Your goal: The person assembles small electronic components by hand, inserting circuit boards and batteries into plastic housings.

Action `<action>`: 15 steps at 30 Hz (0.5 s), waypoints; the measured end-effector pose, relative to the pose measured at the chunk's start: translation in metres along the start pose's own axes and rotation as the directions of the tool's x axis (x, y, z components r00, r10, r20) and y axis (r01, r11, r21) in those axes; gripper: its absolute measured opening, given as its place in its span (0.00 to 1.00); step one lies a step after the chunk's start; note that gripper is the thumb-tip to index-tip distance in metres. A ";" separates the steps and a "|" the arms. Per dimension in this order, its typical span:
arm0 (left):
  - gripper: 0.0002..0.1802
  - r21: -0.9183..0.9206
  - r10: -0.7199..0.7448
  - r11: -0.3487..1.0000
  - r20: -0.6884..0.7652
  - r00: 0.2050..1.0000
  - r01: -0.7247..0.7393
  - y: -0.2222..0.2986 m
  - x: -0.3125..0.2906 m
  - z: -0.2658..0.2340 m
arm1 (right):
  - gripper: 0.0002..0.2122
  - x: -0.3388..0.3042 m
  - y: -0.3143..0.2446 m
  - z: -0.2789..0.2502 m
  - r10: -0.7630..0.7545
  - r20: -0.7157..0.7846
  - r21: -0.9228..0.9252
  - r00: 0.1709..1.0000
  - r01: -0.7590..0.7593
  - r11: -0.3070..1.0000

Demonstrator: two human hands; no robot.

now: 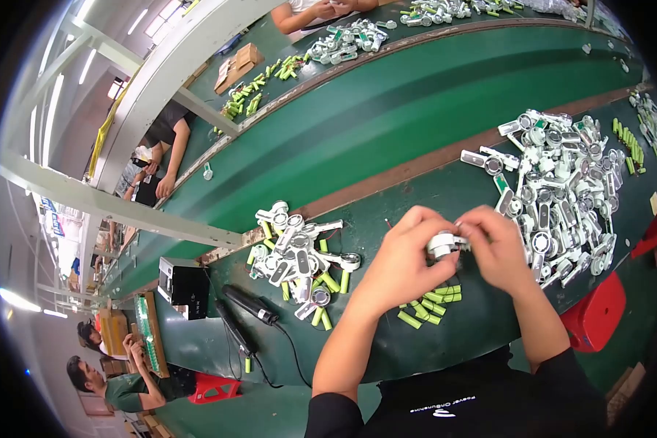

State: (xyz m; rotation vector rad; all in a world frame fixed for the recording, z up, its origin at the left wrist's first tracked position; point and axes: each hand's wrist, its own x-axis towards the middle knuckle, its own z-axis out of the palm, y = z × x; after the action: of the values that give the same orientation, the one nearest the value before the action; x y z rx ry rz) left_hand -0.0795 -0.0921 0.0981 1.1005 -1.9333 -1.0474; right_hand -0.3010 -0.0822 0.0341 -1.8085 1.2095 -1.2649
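A small white plastic housing (439, 245) with a rounded end is held between my two hands above the green bench. My left hand (407, 264) wraps its fingers and thumb around the rounded end. Pinched at the other end of the same housing is my right hand (495, 252), whose fingertips partly hide it. Just below my hands lies a cluster of yellow-green cylindrical battery cells (429, 305). A large heap of white and grey housings (555, 193) rises beside my right hand. On the left, a smaller pile of housings (299, 255) is mixed with more cells.
Two black corded hand tools (250, 305) lie left, near a black-and-white box (185, 288). A green conveyor belt (387, 124) runs beyond the bench. Co-workers sit across it and at far left. A red stool (597, 312) stands at right, below the bench edge.
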 end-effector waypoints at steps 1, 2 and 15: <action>0.18 -0.099 -0.099 0.990 0.019 0.995 0.101 0.008 -0.007 -0.008 | 0.03 -0.010 -0.007 0.014 0.172 0.050 0.265 0.984 -0.179 0.947; 0.16 -0.190 -0.097 0.978 -0.028 0.995 0.090 -0.004 -0.014 -0.007 | 0.03 -0.015 -0.016 0.028 0.256 0.106 0.444 0.961 -0.276 0.852; 0.38 -0.894 -0.465 0.447 -0.254 0.848 -0.022 -0.065 -0.064 0.026 | 0.06 -0.021 -0.069 0.043 0.032 0.344 0.092 0.939 -0.068 0.993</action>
State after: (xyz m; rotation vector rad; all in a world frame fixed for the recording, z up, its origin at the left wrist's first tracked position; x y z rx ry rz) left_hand -0.0514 -0.0475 0.0194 0.8564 -0.6079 -1.4959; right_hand -0.2409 -0.0362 0.0701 -1.8171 0.9714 -0.9170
